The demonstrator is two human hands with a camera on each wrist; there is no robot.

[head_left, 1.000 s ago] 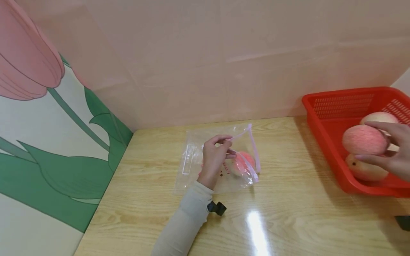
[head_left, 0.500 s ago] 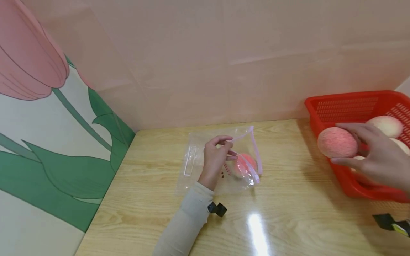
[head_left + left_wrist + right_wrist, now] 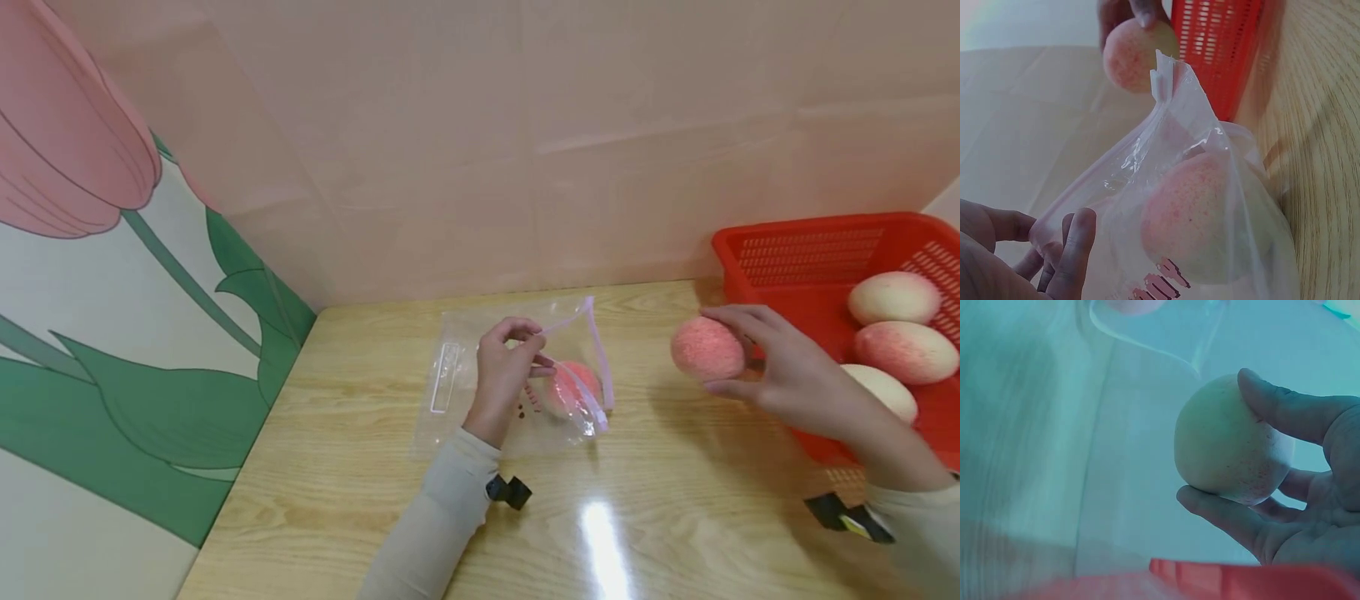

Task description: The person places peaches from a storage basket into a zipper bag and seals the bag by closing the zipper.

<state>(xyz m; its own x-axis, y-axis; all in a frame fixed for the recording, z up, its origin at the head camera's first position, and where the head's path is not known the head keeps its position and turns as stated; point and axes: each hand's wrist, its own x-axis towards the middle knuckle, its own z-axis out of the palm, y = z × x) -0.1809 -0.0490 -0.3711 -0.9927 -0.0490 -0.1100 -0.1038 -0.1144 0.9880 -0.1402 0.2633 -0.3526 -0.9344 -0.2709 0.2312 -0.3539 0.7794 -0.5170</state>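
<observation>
My left hand [image 3: 506, 367] pinches the upper edge of a clear zip bag [image 3: 465, 375] with a pale purple zip strip, its mouth held apart toward the right. Inside the bag lies a pink peach [image 3: 572, 387], seen closer through the plastic in the left wrist view. My right hand [image 3: 795, 379] grips another peach [image 3: 705, 348] between thumb and fingers, above the table between bag and basket. That peach shows pink in the head view and pale with reddish specks in the right wrist view.
A red plastic basket [image 3: 798, 292] stands on the right, holding several pale pink peaches [image 3: 894, 297]. The wooden table [image 3: 315, 467] meets a pinkish covered wall [image 3: 420, 167] at the back. A tulip-patterned panel [image 3: 150, 333] borders the left.
My right hand has lifted the peach out over the basket's left rim and carried it left toward the bag. My left hand stays in place on the bag.
</observation>
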